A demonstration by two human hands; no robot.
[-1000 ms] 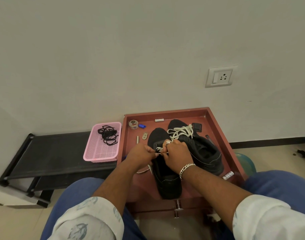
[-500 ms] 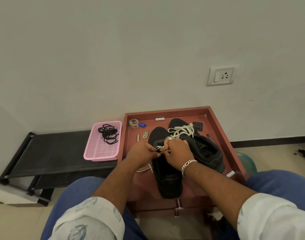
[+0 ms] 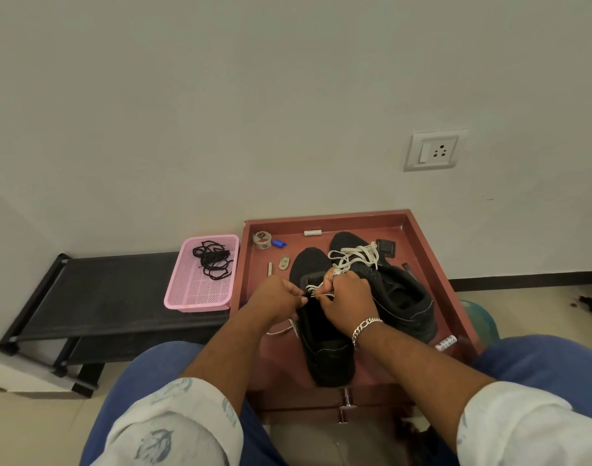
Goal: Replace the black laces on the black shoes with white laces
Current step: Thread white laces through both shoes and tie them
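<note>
Two black shoes lie on a red-brown tray-topped table [image 3: 432,250]. The near shoe [image 3: 324,351] points away from me, with a white lace [image 3: 313,290] partly threaded at its eyelets. My left hand [image 3: 276,299] pinches that lace at the shoe's left side. My right hand [image 3: 346,301] pinches the lace from the right, fingers curled over the tongue. The far shoe [image 3: 402,297] carries a loose white lace [image 3: 355,255]. Black laces [image 3: 212,260] lie bunched in a pink basket [image 3: 193,294].
A tape roll [image 3: 262,239], a blue cap [image 3: 278,243], a small white tube [image 3: 313,233], a black square item [image 3: 386,247] and small metal pieces lie on the tray. A black low rack [image 3: 102,297] holds the basket at the left. A wall socket [image 3: 434,151] is above.
My hands have stayed together at the near shoe's eyelets, with only small finger movements on the white lace. The camera has shifted slightly.
</note>
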